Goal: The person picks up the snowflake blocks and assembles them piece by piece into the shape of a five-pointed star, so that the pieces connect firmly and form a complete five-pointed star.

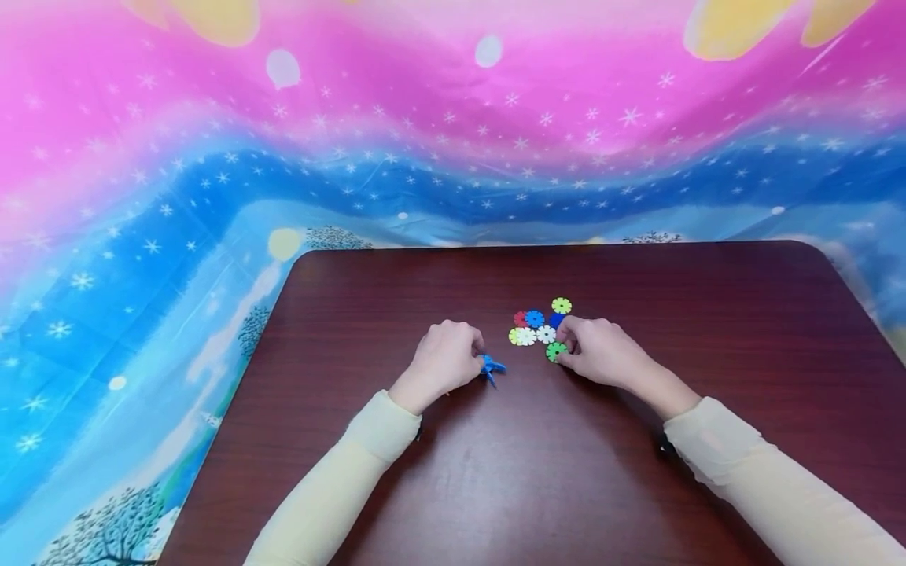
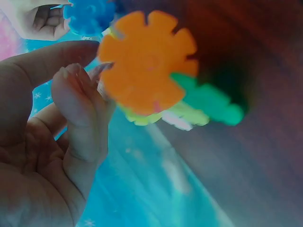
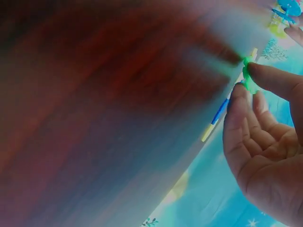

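My left hand (image 1: 447, 355) holds a small build of interlocked notched plastic discs, its fingertips partly hidden behind an orange disc (image 2: 147, 61). Green (image 2: 215, 101) and pale yellow discs show beside the orange one in the left wrist view; from the head, mostly blue pieces (image 1: 491, 366) stick out past the fingers. A loose green disc (image 1: 555, 352) is pinched between thumb and fingers of my right hand (image 1: 610, 354), seen edge-on in the right wrist view. That hand is right at the group of flat discs, to the right of the left hand.
Flat on the brown table (image 1: 524, 472) lie several discs: red (image 1: 520, 319), blue (image 1: 535, 318), white (image 1: 546, 335), another white (image 1: 526, 336) overlapping a yellow one, dark blue (image 1: 555, 320) and yellow-green (image 1: 561, 305). A pink and blue snowflake cloth (image 1: 425, 118) hangs behind the table.
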A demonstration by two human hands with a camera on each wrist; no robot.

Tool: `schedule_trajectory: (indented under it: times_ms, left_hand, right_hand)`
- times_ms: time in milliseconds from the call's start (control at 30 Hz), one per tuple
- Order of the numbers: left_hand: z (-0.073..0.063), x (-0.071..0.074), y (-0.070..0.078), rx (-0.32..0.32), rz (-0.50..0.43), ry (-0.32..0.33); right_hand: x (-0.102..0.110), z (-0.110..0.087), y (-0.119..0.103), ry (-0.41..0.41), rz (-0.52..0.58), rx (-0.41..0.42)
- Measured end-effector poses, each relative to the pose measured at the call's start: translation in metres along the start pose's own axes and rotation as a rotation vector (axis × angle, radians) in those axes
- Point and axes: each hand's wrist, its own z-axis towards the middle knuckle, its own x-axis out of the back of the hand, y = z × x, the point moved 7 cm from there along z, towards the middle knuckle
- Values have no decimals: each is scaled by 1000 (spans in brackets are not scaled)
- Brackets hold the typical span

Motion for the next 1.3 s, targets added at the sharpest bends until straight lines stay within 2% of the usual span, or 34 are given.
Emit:
schedule_trajectory:
  times_ms: [167, 300, 467, 667, 867, 967, 1100, 1233, 1300]
  left_hand:
    - [9, 6, 15, -54, 57, 32]
    - [24, 0, 30, -94, 128, -8]
    - [45, -12, 45, -109, 208, -57]
    - [63, -27, 51, -97, 269, -75]
    - [69, -37, 52, -105, 316, -58]
    - [70, -36, 52, -100, 306, -46]
    - [70, -34, 49, -79, 247, -43]
    - [69, -32, 46, -78, 125, -46]
    - [67, -30, 45, -80, 30, -51]
  right_hand:
    - [9, -8, -6, 66, 28, 68]
    - [19, -15, -5, 143, 37, 74]
    - [29, -22, 0, 204, 67, 54]
    - [33, -28, 3, 238, 90, 46]
    - [33, -31, 4, 252, 108, 58]
    - [33, -32, 4, 263, 110, 62]
    - [35, -34, 4, 277, 121, 67]
    - [36, -35, 5, 288, 133, 78]
    - [37, -36, 4, 296, 134, 84]
